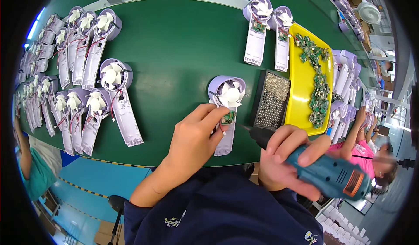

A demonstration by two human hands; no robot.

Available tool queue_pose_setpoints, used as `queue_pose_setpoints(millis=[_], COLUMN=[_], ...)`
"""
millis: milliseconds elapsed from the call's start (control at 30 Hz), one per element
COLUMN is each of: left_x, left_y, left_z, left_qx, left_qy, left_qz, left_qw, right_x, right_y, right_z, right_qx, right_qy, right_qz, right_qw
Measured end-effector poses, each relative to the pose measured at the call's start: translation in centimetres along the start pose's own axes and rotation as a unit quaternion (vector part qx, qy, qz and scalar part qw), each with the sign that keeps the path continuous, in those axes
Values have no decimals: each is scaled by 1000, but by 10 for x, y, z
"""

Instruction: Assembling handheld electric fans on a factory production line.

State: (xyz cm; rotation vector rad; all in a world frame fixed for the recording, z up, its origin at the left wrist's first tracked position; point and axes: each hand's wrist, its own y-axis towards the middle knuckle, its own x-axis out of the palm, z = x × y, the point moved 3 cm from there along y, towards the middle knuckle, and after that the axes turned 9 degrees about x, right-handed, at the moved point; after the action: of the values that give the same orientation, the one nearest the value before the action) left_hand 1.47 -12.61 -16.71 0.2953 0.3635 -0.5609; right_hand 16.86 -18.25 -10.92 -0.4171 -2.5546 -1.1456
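Observation:
In front of me on the green table lies a lilac handheld fan housing (224, 145) with a white fan blade (231, 94) in its round head. My left hand (195, 133) pinches at a small green circuit board (228, 117) on the housing, just below the blade; a wire with a white plug hangs by the fingers. In my right hand (291, 157) is a blue electric screwdriver (331, 175), its dark tip pointing left toward the housing but apart from it. That hand is slightly blurred.
Right of the housing stands a black screw tray (271, 100) with small silver screws. Beyond it is a yellow tray (301, 109) of circuit boards. Several fan housings (126, 118) lie at left, two more (255, 44) at the back. Other people sit nearby, one in a pink top (360, 155).

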Motion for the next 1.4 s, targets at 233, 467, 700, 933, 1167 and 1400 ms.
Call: queue_pose_setpoints(millis=[233, 467, 700, 933, 1167, 1400], left_x=[4, 5, 5, 5, 5, 6], left_y=[5, 4, 3, 3, 2, 1], left_z=[6, 3, 1, -3, -5, -6], left_qx=[18, 17, 14, 10, 24, 22], left_qy=[63, 20, 24, 12, 0, -21], left_qz=[1, -4, 6, 4, 14, 19], left_qw=[998, 1000, 1000, 1000, 1000, 999], right_x=[4, -7, -5, -3, -2, 1], right_y=[-7, -12, -12, -14, -11, -10], right_z=[9, 12, 13, 12, 10, 10], right_qx=[-63, -52, -5, 10, 21, 7], right_qy=[-18, 6, -27, -41, -38, -40], right_qz=[4, 10, 18, 14, 0, 2], right_qw=[998, 999, 999, 999, 999, 999])
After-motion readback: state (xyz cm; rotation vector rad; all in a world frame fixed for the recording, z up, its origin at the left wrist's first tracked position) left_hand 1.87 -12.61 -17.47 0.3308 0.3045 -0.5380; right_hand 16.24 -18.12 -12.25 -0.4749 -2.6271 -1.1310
